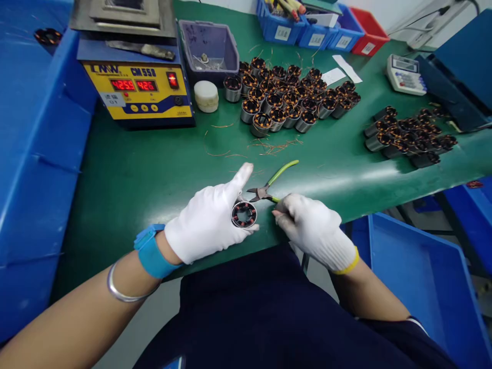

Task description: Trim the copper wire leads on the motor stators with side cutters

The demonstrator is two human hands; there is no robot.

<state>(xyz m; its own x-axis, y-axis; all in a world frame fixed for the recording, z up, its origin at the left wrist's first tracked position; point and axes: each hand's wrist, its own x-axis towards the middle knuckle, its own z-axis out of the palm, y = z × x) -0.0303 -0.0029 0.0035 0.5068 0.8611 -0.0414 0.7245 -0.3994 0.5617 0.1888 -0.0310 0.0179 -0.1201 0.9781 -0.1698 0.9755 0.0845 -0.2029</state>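
Observation:
My left hand [215, 218], in a white glove, is wrapped round a motor stator [245, 214], a metal ring with copper windings inside. Its thumb is raised, and the ring's open end faces up at me. My right hand [309, 225], also gloved, is closed with thumb and finger pinched together; what lies in the pinch is too small or hidden to name. Between and just beyond my hands, a pair of green-handled cutting pliers [262, 193] rests on the green table [154, 169], jaws apart. One handle's end reaches the right hand's fingers; whether they touch it I cannot tell.
Several stators [290, 97] with loose wires stand in a cluster; another group [409, 136] sits right. Wire scraps [274, 147] lie between. A soldering pot [136, 92], grey bin [209, 46], white round container [206, 96], parts bins [315, 31] and calculator [406, 74] line the back.

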